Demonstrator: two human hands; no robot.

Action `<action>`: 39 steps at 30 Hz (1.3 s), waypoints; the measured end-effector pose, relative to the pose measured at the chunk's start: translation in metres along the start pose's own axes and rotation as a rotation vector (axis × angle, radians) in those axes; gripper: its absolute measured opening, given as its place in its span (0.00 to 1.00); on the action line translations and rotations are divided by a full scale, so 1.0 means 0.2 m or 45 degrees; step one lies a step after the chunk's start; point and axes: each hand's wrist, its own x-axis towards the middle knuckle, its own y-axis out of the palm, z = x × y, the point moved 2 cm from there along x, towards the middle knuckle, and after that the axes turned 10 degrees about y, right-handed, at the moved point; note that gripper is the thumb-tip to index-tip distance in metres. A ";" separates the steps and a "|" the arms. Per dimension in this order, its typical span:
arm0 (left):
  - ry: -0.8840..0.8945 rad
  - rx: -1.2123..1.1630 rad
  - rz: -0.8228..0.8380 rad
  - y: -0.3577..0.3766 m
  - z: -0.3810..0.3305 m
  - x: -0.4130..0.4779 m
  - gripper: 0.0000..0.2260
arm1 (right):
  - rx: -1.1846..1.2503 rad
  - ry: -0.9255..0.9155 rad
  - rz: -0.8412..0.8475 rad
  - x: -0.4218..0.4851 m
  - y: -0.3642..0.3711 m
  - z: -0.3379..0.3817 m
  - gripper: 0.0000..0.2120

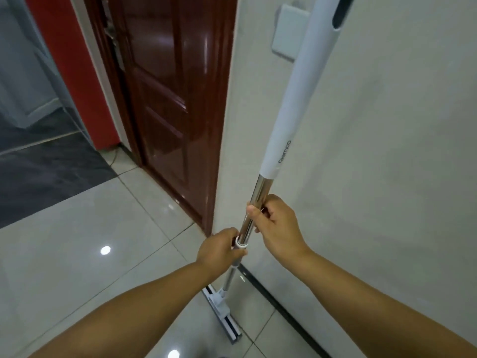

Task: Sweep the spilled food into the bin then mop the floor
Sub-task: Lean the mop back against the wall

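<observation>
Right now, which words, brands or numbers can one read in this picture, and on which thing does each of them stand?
"Gemco" (the first letter is not certain): printed lengthwise in dark letters near the lower end of the white sleeve of the mop handle.
No other text can be read: the white wall plate and the brown door show no words or numbers.

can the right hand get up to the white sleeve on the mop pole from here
Probably yes. The right hand has its grip on the steel pole just below the white sleeve, and the stretch of pole between them is bare.
</observation>
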 end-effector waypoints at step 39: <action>-0.117 0.103 0.031 0.69 -0.46 0.68 0.09 | 0.282 0.463 -0.072 0.38 -0.60 -0.77 0.09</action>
